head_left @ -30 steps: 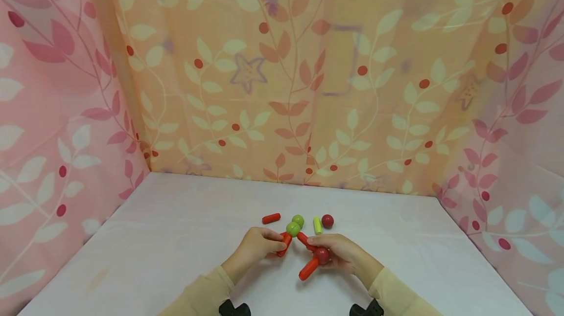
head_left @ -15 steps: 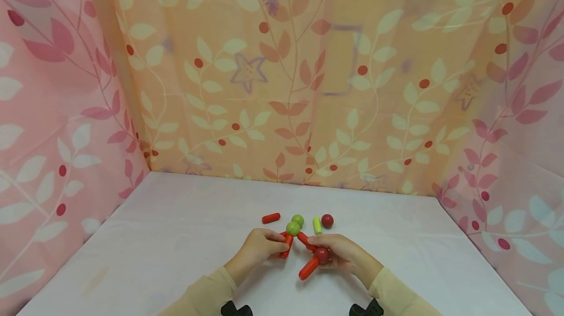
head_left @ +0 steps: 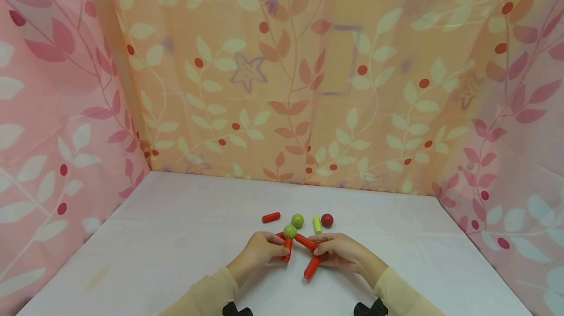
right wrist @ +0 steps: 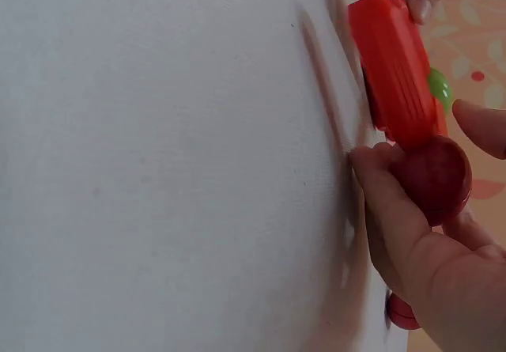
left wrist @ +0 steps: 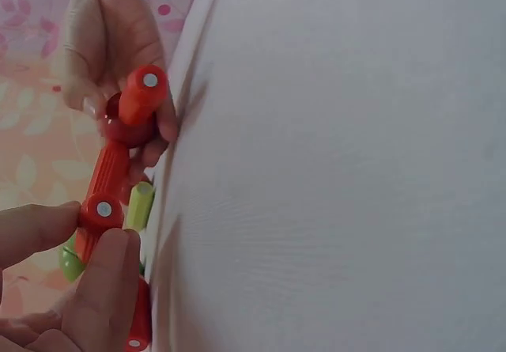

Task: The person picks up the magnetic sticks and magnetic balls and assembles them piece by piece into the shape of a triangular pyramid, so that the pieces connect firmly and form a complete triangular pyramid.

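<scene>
Both hands hold one joined piece of red magnetic rods and balls above the white table. My left hand (head_left: 263, 251) pinches a red rod (head_left: 288, 249) between thumb and fingers; its pale end disc faces the left wrist camera. That rod meets a green ball (head_left: 289, 231), from which another red rod (head_left: 306, 242) runs to my right hand (head_left: 345, 253). There the right fingers grip a dark red ball (right wrist: 435, 179), mostly hidden by them in the head view. A further red rod (head_left: 312, 267) sticks out from this ball toward me.
Behind the hands lie a loose red rod (head_left: 270, 217), a green ball (head_left: 297, 220), a yellow-green rod (head_left: 317, 225) and a dark red ball (head_left: 327, 220). Patterned cloth walls (head_left: 282, 86) bound the white table (head_left: 194, 218) at the back and sides.
The joined green ball has shifted toward me and left, apart from the loose green ball in view. My right thumb and fingers have moved over the dark red ball. My left hand has shifted slightly right.
</scene>
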`<act>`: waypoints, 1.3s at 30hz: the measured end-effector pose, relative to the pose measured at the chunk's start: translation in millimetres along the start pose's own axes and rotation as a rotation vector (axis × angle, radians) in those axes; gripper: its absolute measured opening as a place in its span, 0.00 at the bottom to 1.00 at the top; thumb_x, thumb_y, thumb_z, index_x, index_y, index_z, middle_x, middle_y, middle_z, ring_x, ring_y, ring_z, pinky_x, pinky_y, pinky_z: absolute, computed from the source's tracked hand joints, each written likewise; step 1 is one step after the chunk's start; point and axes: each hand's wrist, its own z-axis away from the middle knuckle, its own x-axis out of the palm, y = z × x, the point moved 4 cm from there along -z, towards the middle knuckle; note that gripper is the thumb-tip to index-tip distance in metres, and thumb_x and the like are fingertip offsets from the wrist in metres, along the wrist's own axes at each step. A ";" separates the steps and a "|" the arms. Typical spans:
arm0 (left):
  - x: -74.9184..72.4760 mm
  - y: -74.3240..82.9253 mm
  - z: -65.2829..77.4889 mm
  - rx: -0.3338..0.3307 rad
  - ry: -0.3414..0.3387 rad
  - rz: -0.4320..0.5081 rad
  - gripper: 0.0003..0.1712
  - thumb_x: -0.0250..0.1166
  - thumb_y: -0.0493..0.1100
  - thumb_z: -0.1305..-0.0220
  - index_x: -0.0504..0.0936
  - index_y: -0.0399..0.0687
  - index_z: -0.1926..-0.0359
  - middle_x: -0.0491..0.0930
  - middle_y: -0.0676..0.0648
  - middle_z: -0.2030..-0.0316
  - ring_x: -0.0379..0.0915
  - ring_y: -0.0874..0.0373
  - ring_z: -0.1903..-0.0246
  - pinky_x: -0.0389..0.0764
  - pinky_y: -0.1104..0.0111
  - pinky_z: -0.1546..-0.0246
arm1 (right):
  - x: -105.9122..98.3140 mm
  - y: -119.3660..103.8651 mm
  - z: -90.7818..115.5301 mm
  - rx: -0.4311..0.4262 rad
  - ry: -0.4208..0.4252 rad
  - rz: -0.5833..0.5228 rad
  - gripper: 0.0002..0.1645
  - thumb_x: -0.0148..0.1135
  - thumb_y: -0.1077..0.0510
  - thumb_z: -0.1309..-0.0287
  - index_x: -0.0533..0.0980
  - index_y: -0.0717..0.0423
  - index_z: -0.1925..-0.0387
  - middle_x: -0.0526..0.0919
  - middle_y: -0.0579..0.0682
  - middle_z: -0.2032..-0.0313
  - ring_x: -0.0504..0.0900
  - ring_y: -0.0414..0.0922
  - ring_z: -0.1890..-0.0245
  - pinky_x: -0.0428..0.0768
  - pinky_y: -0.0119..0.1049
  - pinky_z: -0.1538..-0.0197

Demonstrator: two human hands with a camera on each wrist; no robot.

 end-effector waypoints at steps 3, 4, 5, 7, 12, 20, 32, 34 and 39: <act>4.0 -2.9 1.1 -0.016 -0.009 0.038 0.12 0.74 0.32 0.47 0.82 0.33 0.61 0.78 0.39 0.53 0.81 0.58 0.66 0.86 0.69 0.64 | -2.2 -2.1 2.8 -0.028 -0.011 0.038 0.30 0.59 0.72 0.49 0.75 0.66 0.40 0.81 0.57 0.45 0.81 0.44 0.55 0.83 0.41 0.45; 5.1 -3.9 1.2 -0.016 -0.014 0.044 0.13 0.74 0.32 0.47 0.82 0.32 0.61 0.78 0.38 0.53 0.81 0.59 0.66 0.86 0.68 0.64 | -2.6 -2.9 3.5 -0.037 -0.010 0.046 0.31 0.59 0.73 0.50 0.76 0.66 0.40 0.81 0.57 0.45 0.81 0.44 0.54 0.83 0.40 0.45; 6.0 -4.2 1.5 -0.013 -0.018 0.051 0.13 0.74 0.32 0.47 0.82 0.32 0.61 0.78 0.38 0.53 0.81 0.59 0.66 0.87 0.68 0.64 | -2.7 -3.6 3.9 -0.045 -0.009 0.054 0.31 0.59 0.73 0.50 0.76 0.67 0.41 0.82 0.57 0.44 0.81 0.44 0.54 0.83 0.39 0.45; 7.2 -5.3 1.7 -0.006 -0.016 0.052 0.14 0.74 0.32 0.47 0.81 0.31 0.60 0.78 0.38 0.55 0.82 0.58 0.66 0.87 0.66 0.64 | -3.0 -4.1 4.2 -0.054 -0.005 0.065 0.30 0.59 0.73 0.50 0.76 0.68 0.41 0.82 0.57 0.45 0.81 0.44 0.54 0.83 0.38 0.46; 7.2 -8.4 3.4 -0.031 0.005 0.000 0.13 0.75 0.33 0.47 0.80 0.33 0.62 0.78 0.42 0.57 0.79 0.59 0.69 0.86 0.68 0.65 | -3.6 -4.2 3.4 -0.076 -0.003 0.106 0.29 0.61 0.72 0.49 0.74 0.71 0.42 0.84 0.52 0.51 0.81 0.41 0.57 0.83 0.33 0.51; 8.2 -9.7 4.5 -0.056 0.017 -0.046 0.14 0.76 0.34 0.48 0.80 0.34 0.64 0.78 0.42 0.61 0.79 0.60 0.72 0.86 0.69 0.66 | -4.0 -9.8 3.8 -0.150 0.051 0.283 0.26 0.68 0.68 0.52 0.79 0.69 0.48 0.84 0.48 0.59 0.77 0.40 0.65 0.76 0.30 0.63; 12.5 -4.3 2.4 -0.069 0.022 -0.122 0.14 0.76 0.34 0.48 0.81 0.34 0.64 0.77 0.43 0.63 0.79 0.59 0.75 0.86 0.69 0.68 | -18.7 1.5 32.8 -0.015 0.317 0.225 0.13 0.68 0.61 0.42 0.81 0.68 0.59 0.87 0.50 0.70 0.84 0.41 0.74 0.86 0.33 0.66; 12.2 -5.2 2.0 -0.072 0.027 -0.122 0.13 0.76 0.34 0.48 0.81 0.34 0.64 0.77 0.42 0.63 0.79 0.59 0.75 0.86 0.69 0.68 | -16.1 7.5 38.6 0.045 0.217 0.163 0.13 0.66 0.61 0.40 0.82 0.69 0.59 0.88 0.51 0.72 0.86 0.40 0.74 0.86 0.31 0.66; 9.9 -6.0 0.3 -0.066 0.032 -0.123 0.13 0.76 0.34 0.49 0.80 0.35 0.66 0.77 0.42 0.65 0.79 0.59 0.77 0.85 0.70 0.70 | -5.4 14.1 39.4 0.076 0.142 0.076 0.15 0.68 0.60 0.41 0.82 0.70 0.59 0.89 0.53 0.72 0.89 0.41 0.72 0.86 0.31 0.65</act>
